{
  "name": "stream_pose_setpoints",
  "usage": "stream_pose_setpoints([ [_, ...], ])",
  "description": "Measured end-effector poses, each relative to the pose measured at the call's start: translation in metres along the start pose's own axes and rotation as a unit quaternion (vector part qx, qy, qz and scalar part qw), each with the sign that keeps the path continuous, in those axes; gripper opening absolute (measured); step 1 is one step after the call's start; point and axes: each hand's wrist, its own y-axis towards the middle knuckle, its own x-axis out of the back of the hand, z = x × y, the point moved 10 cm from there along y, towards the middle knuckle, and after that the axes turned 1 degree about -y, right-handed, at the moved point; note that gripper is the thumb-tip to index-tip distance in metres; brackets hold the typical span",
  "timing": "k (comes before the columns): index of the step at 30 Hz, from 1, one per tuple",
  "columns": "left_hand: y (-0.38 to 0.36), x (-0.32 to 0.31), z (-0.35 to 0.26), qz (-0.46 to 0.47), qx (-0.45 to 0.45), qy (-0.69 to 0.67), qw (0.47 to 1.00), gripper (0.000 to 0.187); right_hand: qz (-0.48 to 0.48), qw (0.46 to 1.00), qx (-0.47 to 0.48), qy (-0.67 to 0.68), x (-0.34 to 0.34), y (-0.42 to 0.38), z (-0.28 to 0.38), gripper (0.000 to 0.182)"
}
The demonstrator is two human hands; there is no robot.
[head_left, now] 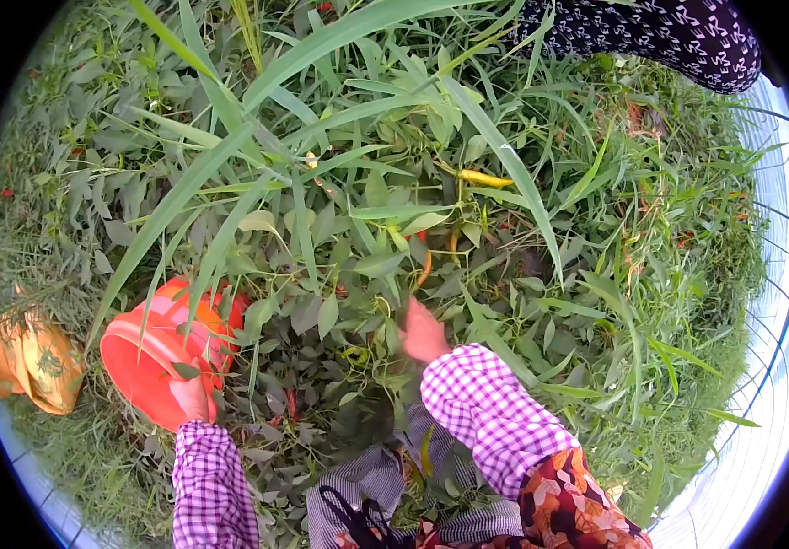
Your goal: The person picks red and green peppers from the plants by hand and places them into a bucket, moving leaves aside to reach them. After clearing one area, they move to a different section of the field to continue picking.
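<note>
A red plastic bucket (135, 373) lies tipped among the plants on the left, its mouth facing me. My left hand (191, 395) is closed on its lower rim. In the middle, my right hand (424, 331) reaches into the leaves of a pepper plant, just below a hanging orange-red chili pepper (424, 267). Motion blur and foliage obscure the fingers of this hand, so I cannot tell whether they grip anything. Farther up the plant, a yellow chili pepper (486, 178) points to the right. Red peppers (293, 403) also show low down, right of the bucket.
Long grass blades (330, 46) cross the view above the plants. An orange-yellow bag (45, 366) sits at far left. Another person's dark patterned clothing (660, 37) shows at top right. Pale plastic sheeting (737, 430) curves along the right edge.
</note>
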Motion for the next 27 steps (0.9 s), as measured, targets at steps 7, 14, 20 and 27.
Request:
stream_pose_setpoints([
  [7,0.004,0.002,0.005,-0.014,0.003,0.019,1.000,0.022,-0.002,0.997,0.039,0.063,0.001,0.005,-0.016,0.089],
  [14,0.000,-0.002,-0.003,-0.013,-0.024,-0.032,0.999,0.023,-0.028,0.998,0.044,0.029,-0.012,0.006,-0.015,0.079],
  [20,0.013,-0.002,0.022,-0.006,0.006,0.013,1.000,0.025,-0.035,0.998,-0.035,0.033,0.011,-0.004,-0.010,0.061],
  [27,0.036,0.013,0.081,0.275,0.302,0.286,0.867,0.043,-0.089,0.995,-0.045,-0.007,0.019,-0.002,-0.010,0.042],
])
